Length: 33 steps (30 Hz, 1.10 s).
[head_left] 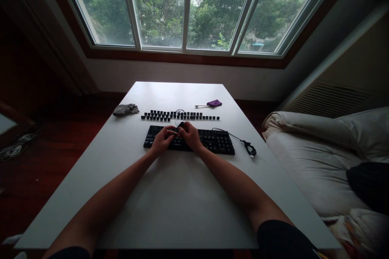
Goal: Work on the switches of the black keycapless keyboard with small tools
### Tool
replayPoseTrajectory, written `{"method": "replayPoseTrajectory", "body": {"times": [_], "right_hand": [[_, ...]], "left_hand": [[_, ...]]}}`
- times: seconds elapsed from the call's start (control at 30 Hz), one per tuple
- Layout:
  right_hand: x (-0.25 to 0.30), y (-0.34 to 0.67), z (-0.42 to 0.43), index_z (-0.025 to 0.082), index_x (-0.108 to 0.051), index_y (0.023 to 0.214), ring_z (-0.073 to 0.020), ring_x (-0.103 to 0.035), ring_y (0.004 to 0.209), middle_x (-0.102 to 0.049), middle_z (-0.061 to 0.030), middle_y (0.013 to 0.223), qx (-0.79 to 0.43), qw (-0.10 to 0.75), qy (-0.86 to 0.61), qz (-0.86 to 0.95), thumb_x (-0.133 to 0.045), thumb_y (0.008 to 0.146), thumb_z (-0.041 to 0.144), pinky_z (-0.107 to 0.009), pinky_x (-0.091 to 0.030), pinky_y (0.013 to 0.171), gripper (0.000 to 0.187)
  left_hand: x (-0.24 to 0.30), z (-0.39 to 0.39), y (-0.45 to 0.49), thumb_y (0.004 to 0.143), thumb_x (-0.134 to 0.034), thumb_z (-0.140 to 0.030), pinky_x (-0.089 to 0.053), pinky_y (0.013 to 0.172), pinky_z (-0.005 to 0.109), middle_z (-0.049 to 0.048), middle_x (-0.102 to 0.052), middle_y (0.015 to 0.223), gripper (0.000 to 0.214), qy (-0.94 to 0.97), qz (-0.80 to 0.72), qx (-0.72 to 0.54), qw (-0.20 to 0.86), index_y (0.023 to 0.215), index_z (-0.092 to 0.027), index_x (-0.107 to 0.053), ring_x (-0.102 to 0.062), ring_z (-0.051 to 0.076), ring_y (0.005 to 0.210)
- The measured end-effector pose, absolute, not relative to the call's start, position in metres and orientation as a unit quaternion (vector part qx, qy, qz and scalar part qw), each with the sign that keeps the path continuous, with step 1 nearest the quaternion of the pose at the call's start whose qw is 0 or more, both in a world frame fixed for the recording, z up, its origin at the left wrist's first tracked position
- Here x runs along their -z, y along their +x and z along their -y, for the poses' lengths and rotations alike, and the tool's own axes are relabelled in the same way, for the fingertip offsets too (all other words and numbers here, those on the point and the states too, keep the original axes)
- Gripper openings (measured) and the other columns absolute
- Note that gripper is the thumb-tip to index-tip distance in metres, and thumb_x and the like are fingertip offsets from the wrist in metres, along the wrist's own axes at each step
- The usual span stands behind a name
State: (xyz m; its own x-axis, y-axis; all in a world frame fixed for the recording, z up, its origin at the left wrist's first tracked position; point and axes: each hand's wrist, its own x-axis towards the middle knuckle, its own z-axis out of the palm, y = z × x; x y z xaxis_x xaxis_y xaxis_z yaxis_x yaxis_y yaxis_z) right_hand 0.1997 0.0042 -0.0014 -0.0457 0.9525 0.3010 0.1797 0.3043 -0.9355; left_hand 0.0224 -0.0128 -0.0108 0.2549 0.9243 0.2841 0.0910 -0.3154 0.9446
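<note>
Over the black keyboard (212,141), my two hands meet at their fingertips. My left hand (162,141) is closed on a thin pale stick (172,132), which points across to the other hand. Closed too, my right hand (190,136) has a small black piece (181,124) at its fingertips; its exact kind is too small to tell. Fine wire shows beside that piece. Behind the keyboard, loose black keycaps (158,116) stand in rows, with a thin wire loop (180,111) among them. The hands hide part of the keys.
A crumpled grey cloth (125,109) lies at the left edge of the white table (170,198). Toward the back right are a purple cloth (214,103) and pale sticks (201,106). The keyboard's coiled cable (249,148) rests at right, near a light-coloured sofa (304,162).
</note>
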Motion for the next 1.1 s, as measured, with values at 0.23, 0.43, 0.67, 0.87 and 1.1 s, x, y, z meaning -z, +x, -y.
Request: {"method": "replayPoseTrajectory", "body": {"times": [0.23,0.43,0.67,0.87,1.1], "right_hand": [[-0.001,0.197,-0.001,0.023,-0.056,0.085,-0.0174,-0.064,0.058,-0.063,0.0021,0.066,-0.351,0.525,-0.451,0.631,-0.058,0.087,0.043,-0.027,-0.049,0.056,0.02],[0.0,0.196,-0.001,0.023,-0.055,0.084,-0.0175,-0.064,0.059,-0.064,0.0017,0.066,-0.357,0.527,-0.466,0.615,-0.059,0.086,0.044,-0.028,-0.05,0.057,0.021],[0.004,0.195,-0.005,0.023,-0.053,0.083,-0.017,-0.065,0.056,-0.064,0.0021,0.065,-0.412,0.533,-0.463,0.577,-0.061,0.084,0.047,-0.027,-0.052,0.054,0.026],[0.005,0.196,-0.006,0.022,-0.053,0.082,-0.0171,-0.064,0.054,-0.063,0.0022,0.062,-0.42,0.546,-0.451,0.567,-0.061,0.084,0.045,-0.027,-0.051,0.054,0.025],[0.007,0.199,-0.01,0.022,-0.052,0.082,-0.0158,-0.062,0.052,-0.061,0.0033,0.06,-0.446,0.566,-0.441,0.534,-0.061,0.083,0.045,-0.027,-0.05,0.052,0.024]], "left_hand": [[0.013,0.012,0.023,0.091,-0.059,-0.035,-0.051,0.091,0.035,0.005,-0.073,0.105,0.028,0.658,-0.404,-0.477,0.42,0.117,-0.023,-0.06,-0.069,0.021,0.095],[0.01,0.015,0.023,0.088,-0.064,-0.035,-0.051,0.09,0.035,0.0046,-0.073,0.099,0.035,0.663,-0.398,-0.48,0.414,0.12,-0.023,-0.058,-0.069,0.021,0.095],[0.006,0.016,0.022,0.087,-0.065,-0.036,-0.051,0.089,0.034,0.006,-0.072,0.102,0.027,0.683,-0.401,-0.463,0.398,0.11,-0.021,-0.065,-0.067,0.022,0.097],[0.005,0.02,0.023,0.092,-0.059,-0.035,-0.051,0.088,0.033,0.0038,-0.072,0.103,0.025,0.699,-0.419,-0.451,0.364,0.111,-0.023,-0.068,-0.066,0.021,0.094],[0.001,0.018,0.02,0.092,-0.059,-0.038,-0.051,0.086,0.032,0.0078,-0.065,0.116,0.023,0.696,-0.409,-0.504,0.307,0.104,-0.022,-0.069,-0.062,0.022,0.106]]}}
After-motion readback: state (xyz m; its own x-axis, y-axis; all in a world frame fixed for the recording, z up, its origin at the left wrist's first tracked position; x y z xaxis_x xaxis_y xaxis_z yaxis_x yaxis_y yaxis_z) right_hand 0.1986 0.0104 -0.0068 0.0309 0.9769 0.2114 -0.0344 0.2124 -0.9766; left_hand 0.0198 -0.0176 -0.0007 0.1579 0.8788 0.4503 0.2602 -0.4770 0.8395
